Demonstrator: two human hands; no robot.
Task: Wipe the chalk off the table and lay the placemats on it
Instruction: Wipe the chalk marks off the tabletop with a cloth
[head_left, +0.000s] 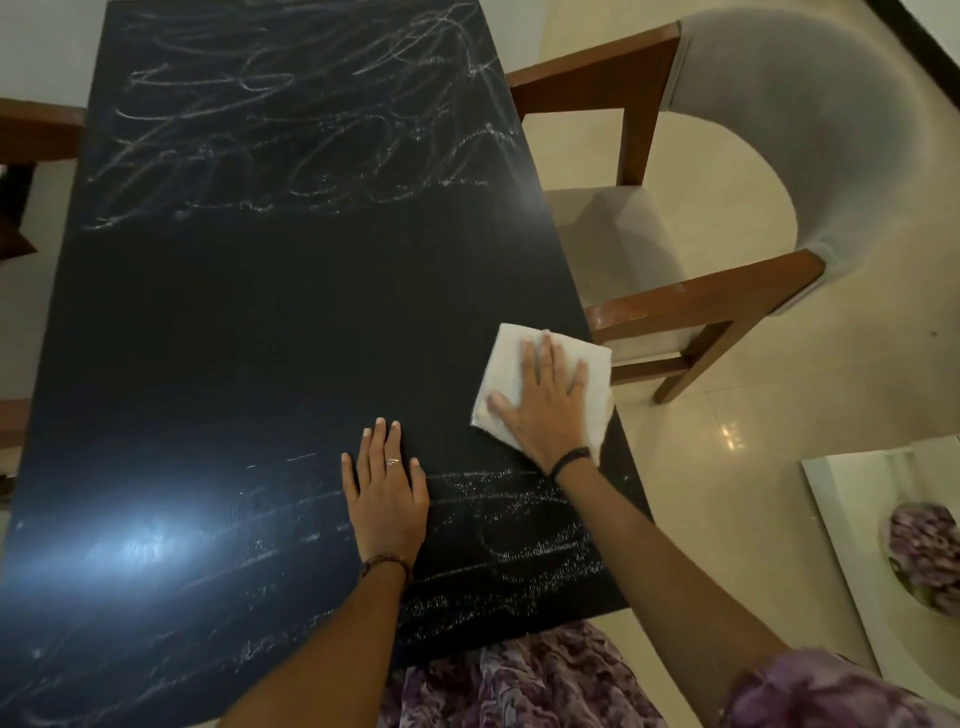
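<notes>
- The right hand (545, 400) lies flat with fingers spread on a folded white cloth (524, 364), pressing it onto the black table (270, 322) close to the table's right edge.
- The cloth sits directly under this hand; its far corner and left side show past the fingertips and thumb, and its right side reaches the table's edge.
- The left hand (384, 493) rests palm down on the bare table, fingers straight and loosely together, holding nothing, just left of the cloth and apart from it.
- Chalk scribbles (306, 114) cover the far part of the table; fainter chalk marks (519, 540) lie near the front edge, between the two forearms.
- The middle band of the table is dark and free of marks.
- A grey upholstered wooden chair (727, 208) stands beside the table's right edge.
</notes>
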